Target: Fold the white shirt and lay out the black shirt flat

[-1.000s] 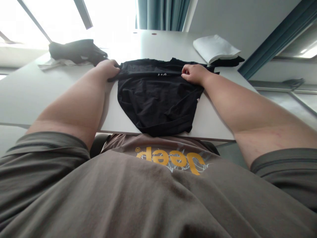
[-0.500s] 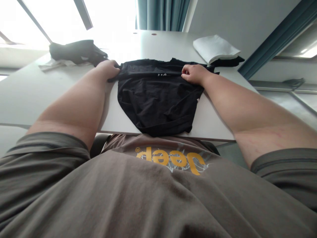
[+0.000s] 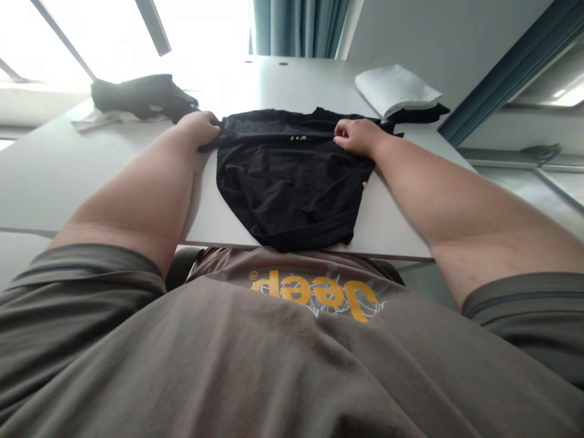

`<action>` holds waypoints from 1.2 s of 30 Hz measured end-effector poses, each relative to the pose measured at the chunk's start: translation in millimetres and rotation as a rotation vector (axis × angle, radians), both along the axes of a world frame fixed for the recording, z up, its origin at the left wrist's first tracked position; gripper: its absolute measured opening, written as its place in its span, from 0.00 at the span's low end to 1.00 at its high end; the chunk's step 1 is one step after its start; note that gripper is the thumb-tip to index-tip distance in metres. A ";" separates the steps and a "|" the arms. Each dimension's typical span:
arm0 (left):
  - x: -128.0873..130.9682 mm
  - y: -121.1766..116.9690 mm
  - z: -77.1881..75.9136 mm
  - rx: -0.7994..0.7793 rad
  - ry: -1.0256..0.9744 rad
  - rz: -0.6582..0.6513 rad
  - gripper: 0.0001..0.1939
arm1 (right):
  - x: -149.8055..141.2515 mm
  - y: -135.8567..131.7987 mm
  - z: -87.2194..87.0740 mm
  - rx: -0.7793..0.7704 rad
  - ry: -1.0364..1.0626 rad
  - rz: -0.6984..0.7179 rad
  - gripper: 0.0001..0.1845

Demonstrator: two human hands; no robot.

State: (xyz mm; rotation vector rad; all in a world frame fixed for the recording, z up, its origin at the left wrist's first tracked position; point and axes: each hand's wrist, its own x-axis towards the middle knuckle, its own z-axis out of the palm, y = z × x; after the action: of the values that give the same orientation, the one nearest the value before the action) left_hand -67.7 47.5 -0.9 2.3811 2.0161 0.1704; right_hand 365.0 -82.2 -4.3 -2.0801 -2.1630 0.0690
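Observation:
A black T-shirt (image 3: pixel 292 188) lies spread on the white table, its lower end reaching the near edge. A small white print shows across its upper part, partly lost in a crosswise fold. My left hand (image 3: pixel 201 128) is closed on the shirt's left sleeve. On the upper right of the shirt rests my right hand (image 3: pixel 356 135), fingers curled and pinching the black cloth. The fingertips of both hands are partly hidden.
On the white table (image 3: pixel 91 176), a heap of dark and white clothes (image 3: pixel 137 97) sits at the far left. A folded white garment (image 3: pixel 396 88) lies on a black one (image 3: pixel 420 114) at the far right. Teal curtains (image 3: pixel 296 27) hang behind.

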 end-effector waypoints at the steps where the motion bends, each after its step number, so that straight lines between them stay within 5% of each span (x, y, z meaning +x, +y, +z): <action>1: -0.1 0.6 -0.1 -0.006 -0.003 0.000 0.33 | 0.4 0.6 -0.4 0.001 -0.001 0.000 0.16; 24: 1.2 -6.8 4.0 -0.006 0.020 -0.013 0.35 | 2.1 0.2 0.7 -0.026 0.001 -0.015 0.32; 36: -1.1 1.4 0.9 -0.021 -0.021 -0.001 0.34 | 1.2 -0.2 0.6 -0.022 0.018 -0.014 0.24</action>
State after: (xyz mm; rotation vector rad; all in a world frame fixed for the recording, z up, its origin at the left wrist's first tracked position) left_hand -68.8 48.9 0.0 2.3576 1.9976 0.1727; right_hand 366.1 -82.4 -3.6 -2.0982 -2.1463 0.1104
